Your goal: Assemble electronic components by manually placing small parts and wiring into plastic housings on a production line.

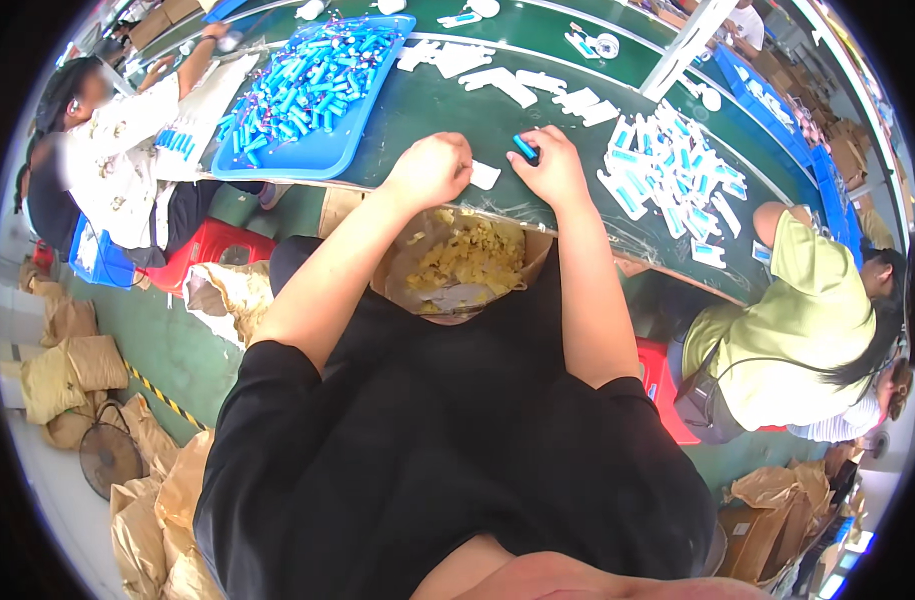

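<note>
My right hand (555,172) is closed around a small blue cylinder (526,148), which looks like a battery cell, just above the green tabletop (418,110). To its left, my left hand (430,172) is curled at the table's near edge, with its fingers at a small white plastic piece (485,176). Its fingertips are partly hidden. Beyond my hands lie several loose white plastic pieces (503,86). Off to the right is a heap of white pieces with blue cells in them (668,170).
A blue tray (286,168) heaped with blue cells (308,85) stands left of my hands. Below the table edge, a carton holds yellow scraps (468,262). Co-workers sit on the left (123,150) and right (788,320). A metal post (688,48) rises at the far side.
</note>
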The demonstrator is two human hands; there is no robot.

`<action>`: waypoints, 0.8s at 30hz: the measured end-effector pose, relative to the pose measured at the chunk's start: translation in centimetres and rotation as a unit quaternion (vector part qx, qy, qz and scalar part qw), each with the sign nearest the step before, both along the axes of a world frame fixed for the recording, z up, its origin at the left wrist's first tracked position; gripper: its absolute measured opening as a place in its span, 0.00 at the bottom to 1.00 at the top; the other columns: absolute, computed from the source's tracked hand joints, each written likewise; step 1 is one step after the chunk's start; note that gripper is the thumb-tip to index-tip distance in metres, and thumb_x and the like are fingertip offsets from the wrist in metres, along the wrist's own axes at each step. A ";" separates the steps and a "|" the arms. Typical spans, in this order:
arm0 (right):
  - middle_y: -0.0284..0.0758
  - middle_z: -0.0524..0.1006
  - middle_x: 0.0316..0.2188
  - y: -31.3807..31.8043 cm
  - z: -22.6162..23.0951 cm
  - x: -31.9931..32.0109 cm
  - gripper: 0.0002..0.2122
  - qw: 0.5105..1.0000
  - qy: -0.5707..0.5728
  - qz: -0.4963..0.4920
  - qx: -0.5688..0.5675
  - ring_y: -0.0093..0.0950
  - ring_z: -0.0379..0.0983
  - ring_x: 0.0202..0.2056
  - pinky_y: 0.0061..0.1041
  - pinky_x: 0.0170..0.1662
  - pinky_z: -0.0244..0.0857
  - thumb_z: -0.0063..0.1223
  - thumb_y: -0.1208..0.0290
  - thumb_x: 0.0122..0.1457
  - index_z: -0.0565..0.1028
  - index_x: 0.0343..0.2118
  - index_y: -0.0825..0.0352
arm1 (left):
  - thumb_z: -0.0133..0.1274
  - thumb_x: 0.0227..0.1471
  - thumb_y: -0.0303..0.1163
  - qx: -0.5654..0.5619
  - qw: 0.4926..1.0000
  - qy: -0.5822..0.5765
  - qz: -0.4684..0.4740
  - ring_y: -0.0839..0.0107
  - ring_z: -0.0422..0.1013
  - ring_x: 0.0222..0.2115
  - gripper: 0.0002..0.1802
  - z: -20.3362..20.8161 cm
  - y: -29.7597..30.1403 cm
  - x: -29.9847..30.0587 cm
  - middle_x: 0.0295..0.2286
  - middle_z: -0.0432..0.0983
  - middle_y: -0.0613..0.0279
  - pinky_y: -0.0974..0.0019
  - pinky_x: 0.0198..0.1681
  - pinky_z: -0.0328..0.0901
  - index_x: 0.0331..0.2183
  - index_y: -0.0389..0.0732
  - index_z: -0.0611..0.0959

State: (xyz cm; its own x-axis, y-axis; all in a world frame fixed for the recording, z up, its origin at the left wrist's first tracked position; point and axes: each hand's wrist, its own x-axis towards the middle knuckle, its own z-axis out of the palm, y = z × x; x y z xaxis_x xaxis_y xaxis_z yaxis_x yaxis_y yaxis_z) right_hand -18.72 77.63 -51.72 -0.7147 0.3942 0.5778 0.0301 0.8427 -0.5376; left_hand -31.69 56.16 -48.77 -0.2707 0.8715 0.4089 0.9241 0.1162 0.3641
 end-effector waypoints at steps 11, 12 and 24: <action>0.35 0.82 0.37 0.4 -0.1 0.5 0.12 0.986 -0.012 0.139 -0.086 0.23 0.72 0.24 0.25 0.30 0.68 0.60 0.82 0.53 0.84 0.41 0.69 | 0.58 0.50 0.24 -0.052 0.995 0.080 -0.014 0.55 0.77 0.44 0.07 1.5 0.9 2.0 0.37 0.81 0.57 0.54 0.48 0.74 0.33 0.40 0.88; 0.35 0.81 0.34 0.3 0.0 0.6 0.12 0.990 -0.018 0.129 -0.060 0.25 0.72 0.24 0.26 0.31 0.68 0.61 0.82 0.54 0.84 0.41 0.69 | 0.58 0.51 0.24 -0.039 0.996 0.075 -0.010 0.55 0.77 0.44 0.07 1.4 0.8 2.4 0.37 0.81 0.58 0.54 0.48 0.74 0.33 0.40 0.88; 0.35 0.81 0.33 0.1 0.1 0.3 0.15 0.995 -0.095 0.021 -0.016 0.37 0.80 0.37 0.36 0.44 0.71 0.62 0.66 0.52 0.86 0.43 0.63 | 0.59 0.48 0.24 -0.155 0.983 0.097 -0.024 0.50 0.79 0.38 0.03 2.0 3.1 0.7 0.36 0.82 0.54 0.53 0.43 0.75 0.30 0.38 0.85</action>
State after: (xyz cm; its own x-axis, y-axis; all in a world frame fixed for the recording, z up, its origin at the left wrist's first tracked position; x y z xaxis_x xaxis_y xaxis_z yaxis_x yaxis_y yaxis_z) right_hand -18.38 77.69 -51.60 -0.8261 0.3782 0.4178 0.0998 0.8277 -0.5522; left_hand -31.02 59.29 -46.80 -0.1695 0.9722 0.1618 0.9798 0.1486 0.1335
